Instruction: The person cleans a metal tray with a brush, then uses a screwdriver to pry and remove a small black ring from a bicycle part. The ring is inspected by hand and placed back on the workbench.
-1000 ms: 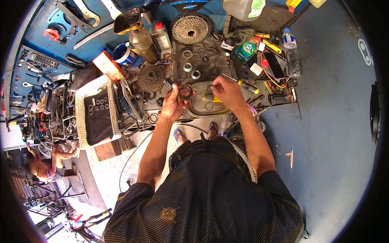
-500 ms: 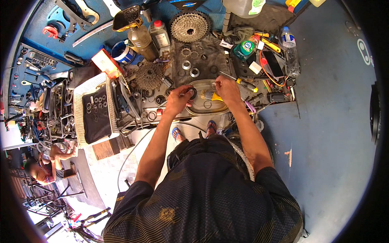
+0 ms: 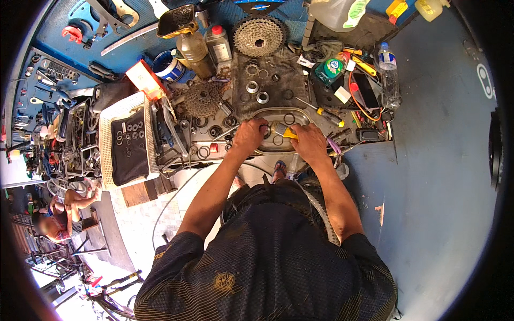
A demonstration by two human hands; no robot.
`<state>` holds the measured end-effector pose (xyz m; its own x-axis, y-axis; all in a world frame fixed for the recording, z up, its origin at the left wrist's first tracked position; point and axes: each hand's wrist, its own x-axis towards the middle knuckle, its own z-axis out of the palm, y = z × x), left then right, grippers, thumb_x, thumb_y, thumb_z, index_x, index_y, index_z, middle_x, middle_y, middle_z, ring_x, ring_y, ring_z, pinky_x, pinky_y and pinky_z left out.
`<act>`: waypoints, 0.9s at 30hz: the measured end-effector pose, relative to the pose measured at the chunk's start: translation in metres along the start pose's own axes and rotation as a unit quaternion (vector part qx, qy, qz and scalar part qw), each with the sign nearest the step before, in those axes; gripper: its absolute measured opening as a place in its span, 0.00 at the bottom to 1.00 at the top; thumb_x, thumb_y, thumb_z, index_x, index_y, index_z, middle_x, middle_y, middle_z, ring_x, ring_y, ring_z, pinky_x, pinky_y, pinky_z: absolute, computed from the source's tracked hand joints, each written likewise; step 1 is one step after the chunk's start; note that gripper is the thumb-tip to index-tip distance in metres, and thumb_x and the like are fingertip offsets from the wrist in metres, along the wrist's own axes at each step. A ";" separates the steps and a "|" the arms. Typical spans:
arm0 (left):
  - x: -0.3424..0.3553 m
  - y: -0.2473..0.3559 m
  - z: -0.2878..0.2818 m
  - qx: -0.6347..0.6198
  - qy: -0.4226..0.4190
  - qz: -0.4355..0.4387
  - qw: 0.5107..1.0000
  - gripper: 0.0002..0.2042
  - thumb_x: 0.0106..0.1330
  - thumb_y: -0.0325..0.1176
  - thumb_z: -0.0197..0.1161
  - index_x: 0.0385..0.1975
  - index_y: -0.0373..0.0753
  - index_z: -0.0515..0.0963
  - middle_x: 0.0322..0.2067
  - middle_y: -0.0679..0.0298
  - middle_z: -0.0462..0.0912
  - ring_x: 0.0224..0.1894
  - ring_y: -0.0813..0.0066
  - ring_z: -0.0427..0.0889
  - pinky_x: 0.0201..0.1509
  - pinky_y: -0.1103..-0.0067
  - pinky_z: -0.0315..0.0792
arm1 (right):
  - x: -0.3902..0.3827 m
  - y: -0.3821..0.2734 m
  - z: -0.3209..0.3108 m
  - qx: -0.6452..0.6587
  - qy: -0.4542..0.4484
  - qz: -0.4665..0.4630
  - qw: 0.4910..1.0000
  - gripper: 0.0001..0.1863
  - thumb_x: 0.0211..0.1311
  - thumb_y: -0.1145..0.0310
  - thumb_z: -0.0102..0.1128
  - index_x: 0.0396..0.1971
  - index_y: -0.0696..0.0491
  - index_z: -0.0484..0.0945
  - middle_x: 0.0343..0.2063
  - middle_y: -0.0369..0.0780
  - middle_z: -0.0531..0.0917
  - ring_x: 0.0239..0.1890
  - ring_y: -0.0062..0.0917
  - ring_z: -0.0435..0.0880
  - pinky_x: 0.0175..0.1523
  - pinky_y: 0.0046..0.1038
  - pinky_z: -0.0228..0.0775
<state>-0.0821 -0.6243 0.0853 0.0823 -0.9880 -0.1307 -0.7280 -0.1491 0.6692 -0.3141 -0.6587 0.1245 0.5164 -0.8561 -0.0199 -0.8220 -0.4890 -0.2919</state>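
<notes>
My left hand (image 3: 249,136) is closed on a dark ring-shaped bike part, mostly hidden by the fingers, at the left rim of an oval metal tray (image 3: 278,113). My right hand (image 3: 311,143) rests at the tray's right side. Its fingers curl onto a yellow-handled brush (image 3: 289,133) that lies in the tray. A loose thin ring (image 3: 289,119) sits in the tray beyond both hands. Both forearms reach in from below over my dark patterned shirt.
A dark mat (image 3: 267,80) with metal rings lies behind the tray, with a large sprocket cassette (image 3: 258,36) beyond and another cassette (image 3: 201,99) to the left. A white basket (image 3: 110,155) stands left. Bottles (image 3: 195,51), a screwdriver (image 3: 321,111) and a water bottle (image 3: 389,75) crowd the bench. Another person (image 3: 59,214) sits lower left.
Both hands have dropped from above the tray down to its near rim. The left hand turned over with the ring, and the right hand came down onto the yellow-handled brush.
</notes>
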 end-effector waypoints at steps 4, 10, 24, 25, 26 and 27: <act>0.002 -0.014 -0.004 -0.207 -0.047 -0.071 0.975 0.15 0.71 0.28 0.63 0.56 0.34 0.83 0.38 0.52 0.90 0.34 0.69 0.90 0.36 0.72 0.84 | 0.000 0.003 -0.009 0.094 -0.018 0.067 0.993 0.17 0.62 0.62 0.71 0.48 0.52 0.83 0.43 0.47 0.88 0.48 0.43 0.87 0.53 0.43 0.78; -0.006 -0.022 -0.021 -0.552 -0.115 -0.138 0.814 0.17 0.73 0.20 0.59 0.61 0.29 0.78 0.44 0.59 0.88 0.31 0.74 0.85 0.30 0.78 0.82 | -0.011 0.010 -0.047 0.198 0.042 0.083 0.976 0.17 0.62 0.65 0.71 0.49 0.54 0.83 0.44 0.47 0.88 0.47 0.45 0.88 0.52 0.43 0.79; -0.013 -0.005 -0.046 -0.653 -0.120 -0.147 0.733 0.16 0.72 0.20 0.60 0.58 0.31 0.79 0.41 0.60 0.88 0.28 0.75 0.82 0.27 0.78 0.80 | -0.021 0.018 -0.062 0.227 0.053 0.084 0.969 0.17 0.62 0.66 0.70 0.49 0.55 0.83 0.47 0.47 0.87 0.48 0.45 0.88 0.51 0.40 0.79; -0.013 -0.004 -0.047 -0.658 -0.120 -0.146 0.729 0.16 0.72 0.20 0.60 0.58 0.31 0.79 0.40 0.60 0.88 0.27 0.76 0.82 0.27 0.78 0.80 | -0.021 0.018 -0.062 0.224 0.053 0.086 0.969 0.17 0.62 0.66 0.70 0.49 0.55 0.83 0.47 0.47 0.87 0.48 0.45 0.88 0.51 0.40 0.79; -0.013 -0.003 -0.047 -0.662 -0.119 -0.145 0.726 0.15 0.72 0.20 0.61 0.57 0.31 0.79 0.40 0.60 0.88 0.27 0.76 0.82 0.27 0.78 0.79 | -0.021 0.018 -0.062 0.221 0.054 0.088 0.970 0.17 0.62 0.66 0.70 0.49 0.55 0.83 0.47 0.47 0.87 0.48 0.45 0.88 0.51 0.40 0.79; -0.013 -0.003 -0.047 -0.664 -0.118 -0.149 0.723 0.15 0.72 0.20 0.61 0.57 0.31 0.79 0.39 0.60 0.88 0.27 0.76 0.82 0.26 0.79 0.79 | -0.021 0.019 -0.062 0.225 0.058 0.085 0.969 0.17 0.62 0.66 0.70 0.49 0.55 0.83 0.46 0.47 0.87 0.48 0.45 0.88 0.51 0.40 0.79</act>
<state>-0.0492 -0.6129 0.1198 -0.1313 -0.8929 -0.4308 0.6076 -0.4158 0.6767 -0.3549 -0.6602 0.1784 0.3305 -0.9438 -0.0051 -0.6917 -0.2385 -0.6816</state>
